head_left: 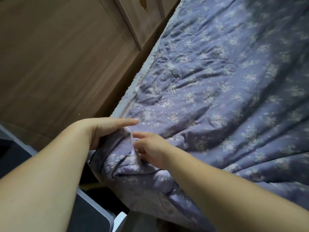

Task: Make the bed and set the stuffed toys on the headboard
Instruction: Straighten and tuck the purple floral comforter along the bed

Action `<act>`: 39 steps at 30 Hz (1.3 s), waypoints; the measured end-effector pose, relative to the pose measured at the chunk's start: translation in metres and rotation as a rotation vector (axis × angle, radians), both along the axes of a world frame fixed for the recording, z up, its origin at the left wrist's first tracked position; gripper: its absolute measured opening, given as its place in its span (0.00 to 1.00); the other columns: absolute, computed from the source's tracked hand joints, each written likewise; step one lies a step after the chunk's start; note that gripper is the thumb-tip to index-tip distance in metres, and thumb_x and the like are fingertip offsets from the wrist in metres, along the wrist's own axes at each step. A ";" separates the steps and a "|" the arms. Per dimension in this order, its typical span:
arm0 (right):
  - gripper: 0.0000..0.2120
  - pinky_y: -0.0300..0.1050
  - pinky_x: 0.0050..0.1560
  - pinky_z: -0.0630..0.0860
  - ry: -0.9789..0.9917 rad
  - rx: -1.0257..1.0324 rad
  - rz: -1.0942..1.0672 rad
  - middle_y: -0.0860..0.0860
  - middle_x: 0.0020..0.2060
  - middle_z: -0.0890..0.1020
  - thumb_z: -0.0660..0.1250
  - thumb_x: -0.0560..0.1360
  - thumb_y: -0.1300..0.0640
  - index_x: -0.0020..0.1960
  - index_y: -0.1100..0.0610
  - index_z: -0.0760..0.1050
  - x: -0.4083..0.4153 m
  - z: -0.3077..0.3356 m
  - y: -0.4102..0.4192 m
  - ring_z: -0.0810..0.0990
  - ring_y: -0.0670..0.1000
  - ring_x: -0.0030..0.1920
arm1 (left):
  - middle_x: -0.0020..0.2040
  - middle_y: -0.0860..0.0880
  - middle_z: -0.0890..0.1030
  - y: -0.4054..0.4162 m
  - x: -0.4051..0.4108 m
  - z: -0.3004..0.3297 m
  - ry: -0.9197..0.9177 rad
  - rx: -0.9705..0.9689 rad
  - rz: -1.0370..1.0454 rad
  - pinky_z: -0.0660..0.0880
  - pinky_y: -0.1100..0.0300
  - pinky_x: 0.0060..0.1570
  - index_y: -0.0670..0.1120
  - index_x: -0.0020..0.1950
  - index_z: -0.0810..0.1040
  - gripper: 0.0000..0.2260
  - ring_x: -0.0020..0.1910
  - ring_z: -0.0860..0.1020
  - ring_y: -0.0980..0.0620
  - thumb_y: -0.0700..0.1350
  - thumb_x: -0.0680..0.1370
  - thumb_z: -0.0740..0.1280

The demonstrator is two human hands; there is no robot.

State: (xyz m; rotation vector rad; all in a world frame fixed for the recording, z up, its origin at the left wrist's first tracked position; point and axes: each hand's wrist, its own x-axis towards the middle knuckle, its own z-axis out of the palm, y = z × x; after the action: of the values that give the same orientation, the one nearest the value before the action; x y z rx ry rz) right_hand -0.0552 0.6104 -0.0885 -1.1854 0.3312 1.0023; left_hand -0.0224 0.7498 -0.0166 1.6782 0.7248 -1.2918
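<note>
Wood-grain cabinet fronts [63,61] fill the upper left of the view, and a bed runs diagonally away from the lower middle to the upper right. Nearest the camera, at the lower left, a dark bin with a pale rim [93,205] sits beside the bed's corner. Two bare forearms reach in from the bottom edge toward that corner. The left hand [107,131] lies on top of a bunched fold of the quilt [217,91], its thumb stretched out flat along the fabric and the other fingers wrapped down round the fold, so it grips the cloth. The right hand [150,148] meets it just beside, fingers bent and pressed into the same gathered fold; whether they actually pinch the cloth cannot be told from this angle. Both hands are close together, almost touching, at the near left corner of the bed. Below them the quilt hangs crumpled over the corner. Beyond the hands the purple, flower-printed quilt spreads across the mattress, wrinkled near the corner. A strip of white sheet edge [142,71] shows along the bed's left side, next to the cabinet fronts.
</note>
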 end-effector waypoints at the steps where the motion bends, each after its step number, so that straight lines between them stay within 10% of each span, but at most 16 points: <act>1: 0.22 0.34 0.29 0.66 0.017 0.043 -0.042 0.55 0.38 0.76 0.54 0.75 0.71 0.68 0.61 0.69 -0.001 0.002 0.004 0.73 0.46 0.30 | 0.50 0.38 0.84 0.002 0.002 -0.001 -0.043 0.035 -0.027 0.75 0.49 0.59 0.40 0.55 0.80 0.29 0.53 0.82 0.42 0.56 0.61 0.77; 5: 0.29 0.35 0.38 0.64 0.000 0.259 -0.160 0.54 0.50 0.79 0.48 0.72 0.76 0.68 0.59 0.69 0.007 0.015 0.020 0.79 0.52 0.53 | 0.49 0.37 0.83 0.015 0.014 -0.002 -0.245 0.185 -0.002 0.75 0.46 0.58 0.41 0.50 0.81 0.16 0.51 0.81 0.40 0.39 0.63 0.75; 9: 0.27 0.35 0.41 0.70 -0.108 0.257 -0.202 0.59 0.56 0.79 0.50 0.72 0.78 0.66 0.62 0.70 0.025 0.026 0.031 0.77 0.50 0.51 | 0.42 0.36 0.80 0.031 0.026 0.000 -0.308 0.196 0.153 0.75 0.54 0.45 0.39 0.41 0.77 0.04 0.43 0.79 0.40 0.34 0.70 0.63; 14: 0.15 0.45 0.51 0.76 -0.560 -0.562 -0.134 0.53 0.47 0.81 0.59 0.72 0.68 0.54 0.57 0.78 0.029 0.000 0.014 0.79 0.53 0.49 | 0.37 0.36 0.77 0.043 0.032 -0.016 -0.335 0.230 0.149 0.74 0.56 0.39 0.35 0.41 0.76 0.07 0.36 0.77 0.41 0.32 0.65 0.63; 19: 0.12 0.37 0.55 0.63 -0.818 -0.974 -0.146 0.53 0.52 0.73 0.59 0.74 0.66 0.54 0.58 0.75 0.037 -0.008 -0.021 0.72 0.53 0.57 | 0.49 0.35 0.83 0.039 0.033 -0.036 -0.144 0.311 -0.630 0.77 0.38 0.52 0.39 0.49 0.82 0.32 0.51 0.81 0.36 0.40 0.45 0.72; 25: 0.14 0.45 0.55 0.70 -0.815 -0.850 0.009 0.55 0.60 0.73 0.59 0.77 0.59 0.62 0.58 0.71 0.075 -0.009 0.011 0.75 0.54 0.57 | 0.52 0.49 0.83 0.025 0.034 -0.030 0.008 0.315 -0.579 0.71 0.46 0.64 0.48 0.54 0.79 0.36 0.55 0.79 0.50 0.70 0.55 0.73; 30: 0.18 0.43 0.48 0.67 -0.581 -0.813 0.104 0.57 0.63 0.71 0.60 0.78 0.55 0.66 0.60 0.67 0.105 -0.027 0.044 0.74 0.57 0.58 | 0.35 0.48 0.77 0.037 0.045 -0.038 -0.126 0.519 -0.698 0.70 0.68 0.20 0.40 0.42 0.77 0.11 0.32 0.75 0.52 0.48 0.76 0.67; 39: 0.20 0.49 0.52 0.71 -0.442 -0.920 0.109 0.58 0.64 0.71 0.63 0.77 0.56 0.66 0.60 0.65 0.157 -0.077 0.070 0.74 0.60 0.60 | 0.62 0.40 0.76 0.024 0.071 -0.088 -0.259 0.609 -0.708 0.71 0.56 0.58 0.37 0.64 0.73 0.17 0.61 0.74 0.42 0.47 0.80 0.60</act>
State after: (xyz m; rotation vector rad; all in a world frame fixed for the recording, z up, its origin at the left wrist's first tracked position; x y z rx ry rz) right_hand 0.1019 0.6807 -0.1657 -2.2302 0.3857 0.6391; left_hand 0.0491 0.7742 -0.1049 2.7087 0.3833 -1.3377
